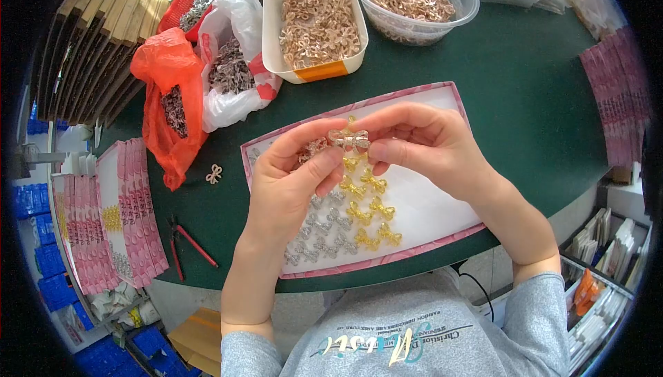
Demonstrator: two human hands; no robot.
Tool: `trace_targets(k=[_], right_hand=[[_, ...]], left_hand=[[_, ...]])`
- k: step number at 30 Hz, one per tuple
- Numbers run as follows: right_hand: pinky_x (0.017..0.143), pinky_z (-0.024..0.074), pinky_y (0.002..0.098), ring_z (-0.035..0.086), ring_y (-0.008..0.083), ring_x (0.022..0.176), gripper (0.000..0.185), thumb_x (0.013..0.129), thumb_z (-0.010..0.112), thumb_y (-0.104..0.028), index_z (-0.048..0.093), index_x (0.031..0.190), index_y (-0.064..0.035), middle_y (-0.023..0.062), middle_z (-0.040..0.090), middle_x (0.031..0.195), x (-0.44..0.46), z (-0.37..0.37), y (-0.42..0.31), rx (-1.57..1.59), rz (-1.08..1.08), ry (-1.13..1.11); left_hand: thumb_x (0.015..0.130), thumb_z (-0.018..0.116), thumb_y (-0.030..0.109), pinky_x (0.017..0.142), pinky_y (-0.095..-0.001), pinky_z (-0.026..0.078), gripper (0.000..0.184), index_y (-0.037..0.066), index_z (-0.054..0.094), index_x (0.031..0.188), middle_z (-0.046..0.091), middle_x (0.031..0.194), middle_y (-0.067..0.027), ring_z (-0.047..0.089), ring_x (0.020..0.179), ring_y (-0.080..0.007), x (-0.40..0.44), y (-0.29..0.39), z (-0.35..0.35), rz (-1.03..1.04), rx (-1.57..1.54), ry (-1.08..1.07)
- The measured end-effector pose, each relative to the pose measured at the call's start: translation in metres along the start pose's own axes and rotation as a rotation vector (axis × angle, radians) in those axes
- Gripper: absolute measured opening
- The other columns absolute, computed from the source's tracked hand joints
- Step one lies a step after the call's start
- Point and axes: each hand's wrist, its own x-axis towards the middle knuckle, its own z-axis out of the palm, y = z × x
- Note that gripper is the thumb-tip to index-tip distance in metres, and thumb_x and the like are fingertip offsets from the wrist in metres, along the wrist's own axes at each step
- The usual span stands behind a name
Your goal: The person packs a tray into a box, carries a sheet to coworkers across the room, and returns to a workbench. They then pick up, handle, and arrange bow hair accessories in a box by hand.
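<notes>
A silvery bow-shaped piece (351,140) is pinched between the fingertips of both hands above a white board with a pink border (442,219). My left hand (297,166) also holds several more small metallic pieces (312,150) against its fingers. My right hand (414,142) grips the bow's other side with thumb and forefinger. Below the hands, rows of silver bows (319,225) lie at the board's left, beside rows of gold bows (371,208). Part of the board is hidden behind the hands.
Behind the board stand a cream tub (271,49) and a clear round bowl (472,5) of rose-gold pieces. Red (160,59) and white (242,14) bags lie left of them. Pliers (195,246) and a loose bow (214,174) rest at left, near stacked pink cards (135,204).
</notes>
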Motion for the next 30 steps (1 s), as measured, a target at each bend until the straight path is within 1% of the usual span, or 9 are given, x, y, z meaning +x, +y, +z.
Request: trace_targets(k=[7,12,16,22,24,27,30], right_hand=[[0.067,0.0511,0.0220,0.062,0.0102,0.075,0.025,0.085,0.057,-0.011,0.058,0.106,0.0018,0.0086,0.064,0.091,0.0009,-0.0014,-0.0026,0.072,0.085,0.004],[0.068,0.0514,0.0226,0.062,0.0107,0.076,0.024,0.086,0.055,-0.010,0.058,0.107,0.0020,0.0092,0.063,0.092,0.0007,-0.0016,-0.0034,0.092,0.107,0.001],[0.069,0.0517,0.0229,0.062,0.0108,0.077,0.024,0.087,0.053,-0.010,0.058,0.107,0.0021,0.0094,0.063,0.092,0.0003,-0.0020,-0.0034,0.105,0.115,0.002],[0.069,0.0516,0.0228,0.062,0.0108,0.076,0.024,0.087,0.054,-0.011,0.058,0.106,0.0024,0.0091,0.063,0.091,0.0005,-0.0021,-0.0033,0.099,0.147,0.015],[0.069,0.0515,0.0225,0.062,0.0106,0.076,0.023,0.087,0.054,-0.011,0.058,0.105,0.0024,0.0089,0.063,0.091,0.0005,-0.0019,-0.0022,0.088,0.139,0.020],[0.069,0.0512,0.0220,0.061,0.0101,0.075,0.022,0.087,0.054,-0.010,0.059,0.104,0.0025,0.0086,0.063,0.090,0.0002,-0.0013,-0.0021,0.070,0.129,0.026],[0.068,0.0510,0.0214,0.061,0.0095,0.076,0.021,0.087,0.053,-0.009,0.059,0.104,0.0025,0.0081,0.063,0.090,-0.0003,-0.0007,-0.0008,0.048,0.089,0.029]], left_hand=[[0.083,0.055,0.001,0.051,-0.0171,0.035,0.029,-0.001,0.055,0.113,0.058,0.079,-0.0027,0.047,0.062,-0.0051,-0.0013,0.0021,0.0026,0.006,0.062,0.021],[0.084,0.054,0.001,0.050,-0.0168,0.034,0.030,-0.001,0.054,0.113,0.056,0.077,-0.0017,0.046,0.061,-0.0049,-0.0005,0.0030,0.0019,-0.004,0.071,0.011],[0.084,0.054,0.002,0.050,-0.0164,0.033,0.030,-0.001,0.054,0.113,0.057,0.078,-0.0013,0.046,0.061,-0.0044,-0.0005,0.0045,0.0027,-0.031,0.082,0.018],[0.084,0.053,0.002,0.050,-0.0157,0.033,0.030,-0.001,0.054,0.113,0.057,0.080,-0.0010,0.047,0.061,-0.0042,-0.0013,0.0031,0.0029,-0.029,0.086,0.031],[0.084,0.053,0.002,0.050,-0.0157,0.034,0.030,-0.001,0.054,0.114,0.056,0.080,-0.0006,0.047,0.061,-0.0043,-0.0018,0.0034,0.0042,-0.025,0.101,0.040],[0.083,0.054,0.001,0.050,-0.0157,0.034,0.031,0.000,0.055,0.114,0.055,0.080,0.0004,0.047,0.062,-0.0042,-0.0012,0.0017,-0.0009,-0.014,0.073,-0.007],[0.083,0.054,-0.001,0.051,-0.0158,0.034,0.030,0.000,0.056,0.113,0.053,0.079,0.0010,0.047,0.062,-0.0041,-0.0017,0.0031,0.0022,0.004,0.103,0.007]])
